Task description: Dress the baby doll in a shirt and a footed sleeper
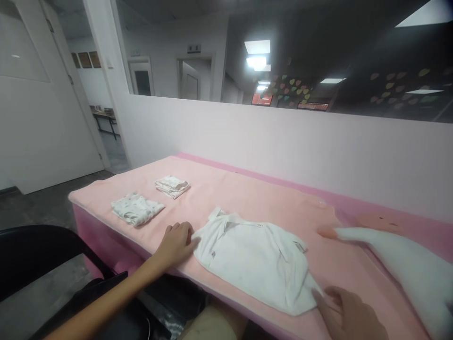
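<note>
Below a wide dark window (318,56) set in a white wall (219,127), a long pink-covered worktop (226,189). At its near edge, left hand (177,243), fingers bent, pinching the left end of a white garment (255,259) between thumb and forefinger. Right hand (350,311) blurred and half curled beside the garment's near right corner, thumb up against the fabric; cannot tell whether gripping it. Between both hands, the garment, spread flat on the worktop with creases toward its right side. Past the left hand, a folded patterned cloth (136,209); a little beyond, apart from it, a smaller folded cloth (172,186). Right of the garment, a white plush toy (406,259), orange tip pointing left. At near left, a black chair (31,245); farther back, a white door (38,108) beside a doorway.
</note>
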`<state>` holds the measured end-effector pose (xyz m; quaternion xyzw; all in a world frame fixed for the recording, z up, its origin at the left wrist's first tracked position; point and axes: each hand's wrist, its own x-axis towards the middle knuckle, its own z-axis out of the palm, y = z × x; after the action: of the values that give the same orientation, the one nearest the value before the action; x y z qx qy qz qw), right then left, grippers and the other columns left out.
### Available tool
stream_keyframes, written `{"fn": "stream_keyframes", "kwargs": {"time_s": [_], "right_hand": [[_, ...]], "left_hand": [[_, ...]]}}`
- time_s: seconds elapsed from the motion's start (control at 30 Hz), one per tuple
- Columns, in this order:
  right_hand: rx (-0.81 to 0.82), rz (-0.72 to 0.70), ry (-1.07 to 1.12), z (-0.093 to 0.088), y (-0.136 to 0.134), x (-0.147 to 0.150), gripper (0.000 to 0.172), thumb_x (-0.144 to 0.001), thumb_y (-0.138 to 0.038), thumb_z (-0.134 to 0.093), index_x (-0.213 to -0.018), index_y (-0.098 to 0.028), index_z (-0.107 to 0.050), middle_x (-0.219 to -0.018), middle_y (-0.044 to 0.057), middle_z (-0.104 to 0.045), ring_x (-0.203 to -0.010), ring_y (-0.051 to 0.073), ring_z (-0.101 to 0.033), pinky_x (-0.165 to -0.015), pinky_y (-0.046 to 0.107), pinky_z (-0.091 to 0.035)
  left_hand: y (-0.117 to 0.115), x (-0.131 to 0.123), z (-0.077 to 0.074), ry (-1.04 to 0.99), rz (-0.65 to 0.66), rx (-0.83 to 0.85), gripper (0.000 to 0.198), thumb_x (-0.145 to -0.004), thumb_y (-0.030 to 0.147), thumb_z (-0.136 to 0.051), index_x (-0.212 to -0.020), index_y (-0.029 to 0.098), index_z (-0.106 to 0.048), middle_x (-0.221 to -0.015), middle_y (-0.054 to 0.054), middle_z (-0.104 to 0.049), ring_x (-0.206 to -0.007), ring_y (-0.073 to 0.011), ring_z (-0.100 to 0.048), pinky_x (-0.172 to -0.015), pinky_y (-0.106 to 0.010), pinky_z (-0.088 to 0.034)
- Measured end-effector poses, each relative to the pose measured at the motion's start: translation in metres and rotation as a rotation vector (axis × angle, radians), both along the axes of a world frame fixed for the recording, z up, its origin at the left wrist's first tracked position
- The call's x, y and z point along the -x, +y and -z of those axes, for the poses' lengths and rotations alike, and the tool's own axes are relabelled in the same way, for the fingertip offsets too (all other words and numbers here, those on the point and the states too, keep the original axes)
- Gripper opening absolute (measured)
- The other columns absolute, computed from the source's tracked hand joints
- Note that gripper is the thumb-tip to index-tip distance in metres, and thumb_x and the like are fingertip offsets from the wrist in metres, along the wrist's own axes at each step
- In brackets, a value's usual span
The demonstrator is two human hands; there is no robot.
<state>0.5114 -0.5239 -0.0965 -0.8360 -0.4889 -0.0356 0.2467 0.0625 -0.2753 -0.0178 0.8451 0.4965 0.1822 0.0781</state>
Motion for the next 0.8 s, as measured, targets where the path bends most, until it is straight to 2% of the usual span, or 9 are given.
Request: {"fn": "stream_keyframes", "kwargs": {"time_s": [0.17,0.27,0.37,0.47,0.53,0.6,0.63,0.7,0.8], "right_hand": [[-0.023,-0.090,0.077,-0.017,0.018,0.023,0.043,-0.088,-0.063,-0.060,-0.069,-0.025,-0.061,-0.071,0.007,-0.068,-0.062,0.027,-0.066,-0.053,0.038,-0.052],[-0.068,-0.126,0.215,-0.033,0.027,0.051,0.041,-0.093,-0.060,-0.054,-0.072,-0.025,-0.055,-0.063,0.000,-0.062,-0.057,0.022,-0.063,-0.054,0.032,-0.052],[-0.197,-0.173,0.292,-0.050,0.037,0.091,0.031,-0.097,-0.054,-0.053,-0.085,-0.025,-0.056,-0.083,0.002,-0.070,-0.074,0.022,-0.069,-0.063,0.030,-0.055],[-0.300,-0.468,0.163,-0.062,0.045,0.125,0.016,-0.099,-0.039,-0.055,-0.094,-0.025,-0.057,-0.105,0.008,-0.071,-0.100,0.026,-0.069,-0.084,0.036,-0.057],[-0.291,-0.676,0.021,-0.063,0.044,0.136,0.009,-0.097,-0.033,-0.059,-0.102,-0.026,-0.060,-0.117,0.009,-0.069,-0.112,0.027,-0.066,-0.095,0.041,-0.056],[-0.276,-0.778,-0.078,-0.057,0.037,0.135,0.023,-0.094,-0.032,-0.065,-0.116,-0.029,-0.060,-0.125,0.008,-0.068,-0.117,0.028,-0.065,-0.099,0.044,-0.055],[-0.279,-0.781,-0.102,-0.052,0.032,0.129,0.031,-0.093,-0.034,-0.067,-0.123,-0.030,-0.059,-0.128,0.007,-0.067,-0.118,0.029,-0.065,-0.101,0.045,-0.055],[-0.291,-0.711,-0.091,-0.042,0.021,0.112,0.039,-0.094,-0.038,-0.067,-0.131,-0.032,-0.057,-0.134,0.007,-0.065,-0.121,0.030,-0.065,-0.105,0.049,-0.053],[-0.286,-0.536,0.032,-0.033,0.016,0.076,0.041,-0.098,-0.042,-0.059,-0.138,-0.032,-0.055,-0.142,0.008,-0.060,-0.126,0.030,-0.062,-0.102,0.047,-0.056]], "left_hand": [[0.014,-0.020,-0.013,-0.047,0.006,0.171,0.029,-0.090,0.045,-0.056,-0.074,0.021,-0.054,-0.079,-0.003,-0.066,-0.081,-0.0255,-0.060,-0.087,-0.044,-0.039],[0.005,-0.043,-0.018,-0.197,0.104,0.240,0.018,-0.085,0.037,-0.057,-0.077,0.021,-0.051,-0.080,-0.002,-0.064,-0.077,-0.0220,-0.059,-0.074,-0.035,-0.042],[-0.022,-0.074,-0.019,-0.335,0.287,0.178,0.008,-0.079,0.021,-0.055,-0.083,0.022,-0.049,-0.087,-0.002,-0.061,-0.084,-0.0209,-0.058,-0.075,-0.032,-0.043],[-0.056,-0.098,-0.019,-0.233,0.543,0.113,0.018,-0.073,0.013,-0.058,-0.086,0.022,-0.050,-0.093,-0.002,-0.061,-0.091,-0.0220,-0.056,-0.083,-0.034,-0.043],[-0.074,-0.100,-0.021,-0.141,0.662,0.131,0.021,-0.076,0.016,-0.065,-0.092,0.023,-0.053,-0.100,-0.003,-0.062,-0.098,-0.0236,-0.056,-0.089,-0.036,-0.042],[-0.084,-0.090,-0.025,-0.125,0.685,0.178,0.026,-0.082,0.026,-0.072,-0.101,0.025,-0.055,-0.107,-0.003,-0.063,-0.103,-0.0244,-0.056,-0.094,-0.037,-0.043],[-0.084,-0.082,-0.027,-0.142,0.665,0.196,0.028,-0.085,0.033,-0.073,-0.106,0.026,-0.056,-0.110,-0.003,-0.063,-0.106,-0.0247,-0.056,-0.096,-0.037,-0.043],[-0.076,-0.066,-0.030,-0.186,0.607,0.194,0.028,-0.093,0.043,-0.068,-0.112,0.026,-0.056,-0.117,-0.004,-0.063,-0.111,-0.0249,-0.056,-0.100,-0.037,-0.043],[-0.040,-0.049,-0.029,-0.238,0.514,0.084,0.023,-0.103,0.044,-0.052,-0.116,0.026,-0.058,-0.127,-0.006,-0.062,-0.118,-0.0252,-0.055,-0.105,-0.039,-0.042]]}}
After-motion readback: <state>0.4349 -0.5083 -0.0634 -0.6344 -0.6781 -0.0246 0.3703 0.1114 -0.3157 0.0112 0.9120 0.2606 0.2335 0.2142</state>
